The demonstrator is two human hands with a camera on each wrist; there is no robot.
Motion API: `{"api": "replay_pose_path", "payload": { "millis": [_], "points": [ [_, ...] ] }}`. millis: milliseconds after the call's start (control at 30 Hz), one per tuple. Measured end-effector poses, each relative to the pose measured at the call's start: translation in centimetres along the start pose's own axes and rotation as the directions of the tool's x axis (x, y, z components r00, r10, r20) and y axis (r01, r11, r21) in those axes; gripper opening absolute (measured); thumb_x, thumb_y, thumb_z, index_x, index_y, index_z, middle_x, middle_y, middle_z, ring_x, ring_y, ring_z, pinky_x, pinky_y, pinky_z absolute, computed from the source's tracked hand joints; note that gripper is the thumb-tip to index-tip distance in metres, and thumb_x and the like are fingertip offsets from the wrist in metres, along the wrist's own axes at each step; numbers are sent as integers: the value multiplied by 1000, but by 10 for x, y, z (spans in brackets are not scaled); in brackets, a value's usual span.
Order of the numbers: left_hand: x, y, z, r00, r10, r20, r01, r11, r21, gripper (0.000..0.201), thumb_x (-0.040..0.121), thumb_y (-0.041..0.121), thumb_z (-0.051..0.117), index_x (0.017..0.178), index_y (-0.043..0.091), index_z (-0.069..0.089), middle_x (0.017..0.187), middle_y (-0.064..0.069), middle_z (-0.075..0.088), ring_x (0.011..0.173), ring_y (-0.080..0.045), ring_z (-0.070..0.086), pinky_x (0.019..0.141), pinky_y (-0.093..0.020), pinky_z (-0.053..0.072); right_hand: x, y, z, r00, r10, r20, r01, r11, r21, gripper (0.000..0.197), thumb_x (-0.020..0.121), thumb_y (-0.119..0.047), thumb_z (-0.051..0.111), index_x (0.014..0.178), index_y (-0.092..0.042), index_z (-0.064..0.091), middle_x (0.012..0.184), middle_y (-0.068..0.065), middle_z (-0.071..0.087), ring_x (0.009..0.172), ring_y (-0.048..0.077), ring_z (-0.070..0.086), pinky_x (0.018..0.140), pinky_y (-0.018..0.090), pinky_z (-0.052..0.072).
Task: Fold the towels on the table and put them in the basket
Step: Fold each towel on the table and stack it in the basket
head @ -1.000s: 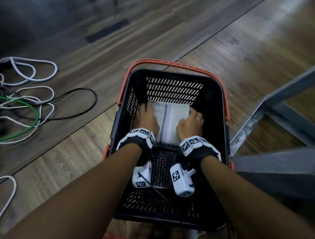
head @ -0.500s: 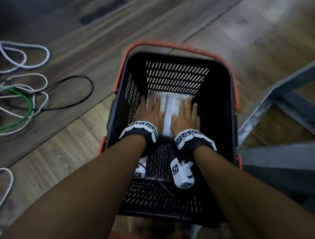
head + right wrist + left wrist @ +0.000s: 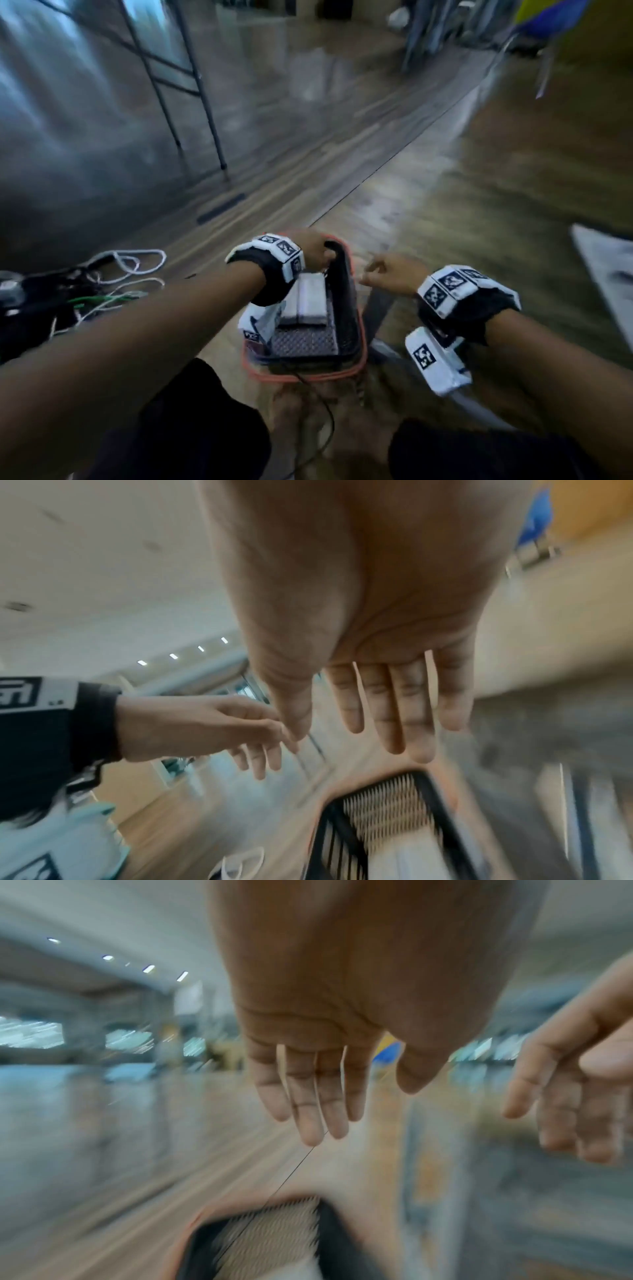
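A folded white towel (image 3: 308,301) lies flat on the floor of the black basket (image 3: 346,308) with the orange rim, which stands on the wooden floor in front of me. My left hand (image 3: 310,250) hovers over the basket's far edge, its fingers (image 3: 315,1096) straight and holding nothing. To the right of the basket, at about the same height, my right hand (image 3: 387,274) is also empty with fingers (image 3: 394,710) extended. Both wrist views are motion-blurred and show the basket (image 3: 274,1231) (image 3: 387,804) below the palms.
Loose white, black and green cables (image 3: 120,274) lie on the floor to the left. Thin metal frame legs (image 3: 205,113) stand at the back left. A pale flat edge (image 3: 606,274) shows at the far right. My dark-trousered knees fill the bottom of the head view.
Both hands lifted off the towel and out of the basket; the towel stays inside. The head view swung up and blurred.
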State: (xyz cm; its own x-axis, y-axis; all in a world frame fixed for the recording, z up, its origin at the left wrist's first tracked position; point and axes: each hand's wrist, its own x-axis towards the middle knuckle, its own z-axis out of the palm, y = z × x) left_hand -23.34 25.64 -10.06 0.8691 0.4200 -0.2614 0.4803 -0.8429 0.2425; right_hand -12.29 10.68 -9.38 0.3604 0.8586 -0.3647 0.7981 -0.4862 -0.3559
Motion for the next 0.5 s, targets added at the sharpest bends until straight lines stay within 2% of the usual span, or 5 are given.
{"api": "replay_pose_path", "payload": {
  "millis": [100,233,367,433,500],
  "points": [
    [-28,73,-53,990,78,-120,-75,997,32,39,94,31,45,95,-5,59,100,-24,62,92,-32,59,72,-33,40,-85,18,-52,985,66,-157,-73,996,-42,39,88,-43,56,110,-11,63,116,11,64,106,27,58,85,30,42],
    [-54,171,-98,935,275,-223,-266,961,73,42,95,37,44,100,1,63,103,-20,66,94,-33,59,70,-30,37,-190,59,-101,951,204,-233,-229,970,-86,46,88,-49,53,115,-13,60,118,7,62,107,24,57,81,28,41],
    [-57,255,-106,873,426,-239,-394,903,170,37,92,45,43,100,12,59,101,-11,66,90,-29,57,72,-31,41,-270,110,-129,881,334,-334,-377,923,-72,39,91,-44,50,113,-13,62,118,7,63,104,23,58,82,29,44],
    [-53,290,-99,853,473,-222,-435,878,201,37,91,46,44,96,13,60,96,-9,65,84,-28,57,66,-31,42,-299,136,-133,837,395,-378,-438,899,-29,33,92,-39,50,110,-14,63,119,7,63,104,23,58,80,29,42],
    [-43,320,-86,837,515,-185,-478,853,211,35,91,45,43,92,14,59,90,-7,62,79,-26,55,59,-28,37,-319,164,-129,800,457,-390,-492,870,11,29,93,-34,50,109,-15,65,119,7,64,105,22,58,76,27,39]
  ]
}}
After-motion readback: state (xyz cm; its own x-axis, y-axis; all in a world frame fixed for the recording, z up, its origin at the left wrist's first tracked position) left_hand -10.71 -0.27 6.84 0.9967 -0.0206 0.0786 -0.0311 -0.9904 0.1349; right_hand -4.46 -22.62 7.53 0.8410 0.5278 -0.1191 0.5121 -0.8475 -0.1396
